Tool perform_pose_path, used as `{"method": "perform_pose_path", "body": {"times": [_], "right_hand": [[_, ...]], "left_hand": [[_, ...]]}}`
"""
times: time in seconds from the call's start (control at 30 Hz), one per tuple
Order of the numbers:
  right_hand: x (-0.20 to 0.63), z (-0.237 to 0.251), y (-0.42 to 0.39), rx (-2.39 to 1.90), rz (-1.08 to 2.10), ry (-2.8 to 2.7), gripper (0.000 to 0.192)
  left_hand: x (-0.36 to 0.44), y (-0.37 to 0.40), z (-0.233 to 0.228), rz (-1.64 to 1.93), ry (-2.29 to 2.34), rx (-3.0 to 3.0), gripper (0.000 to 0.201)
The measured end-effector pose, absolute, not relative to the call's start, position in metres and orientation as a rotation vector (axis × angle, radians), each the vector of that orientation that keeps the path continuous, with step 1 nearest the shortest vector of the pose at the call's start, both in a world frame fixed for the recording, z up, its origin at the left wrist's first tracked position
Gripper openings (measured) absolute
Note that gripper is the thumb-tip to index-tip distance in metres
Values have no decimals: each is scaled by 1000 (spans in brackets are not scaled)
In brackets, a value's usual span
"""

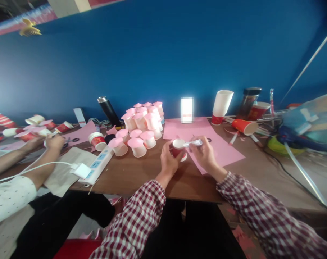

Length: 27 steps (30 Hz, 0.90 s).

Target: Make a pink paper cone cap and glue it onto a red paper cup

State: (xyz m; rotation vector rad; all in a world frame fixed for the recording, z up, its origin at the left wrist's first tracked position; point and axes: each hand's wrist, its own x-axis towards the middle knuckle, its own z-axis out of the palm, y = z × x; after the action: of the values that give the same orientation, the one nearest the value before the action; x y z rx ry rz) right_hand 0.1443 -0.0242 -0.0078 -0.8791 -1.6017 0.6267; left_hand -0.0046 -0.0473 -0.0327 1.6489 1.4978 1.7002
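My left hand (169, 161) is wrapped around a red paper cup (178, 145), its white rim facing up. In my right hand (205, 157) a slim clear tube (195, 142) is pinched, pointing left with its tip at the cup's rim. Whether the tip touches the rim I cannot tell. Below my hands and to the right lies a large pink paper sheet (224, 149); a dark scissors handle (209, 140) shows behind my right fingers. To the left of my hands stand several white cups topped with pink paper discs (136, 142).
A lit phone (187, 110) leans against the blue wall. A power strip (98, 165) with a white charger lies at left, near a co-worker's hand (55, 141). Stacked cups (222, 104), an orange cup (244, 127) and a blue glue gun (300, 139) are on the right.
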Motion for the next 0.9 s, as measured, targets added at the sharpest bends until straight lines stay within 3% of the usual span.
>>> {"method": "perform_pose_path", "body": {"times": [0.9], "right_hand": [[143, -7, -30, -903, 509, -1568, 17]], "left_hand": [[-8, -47, -31, 1712, 1533, 1721, 55]]}}
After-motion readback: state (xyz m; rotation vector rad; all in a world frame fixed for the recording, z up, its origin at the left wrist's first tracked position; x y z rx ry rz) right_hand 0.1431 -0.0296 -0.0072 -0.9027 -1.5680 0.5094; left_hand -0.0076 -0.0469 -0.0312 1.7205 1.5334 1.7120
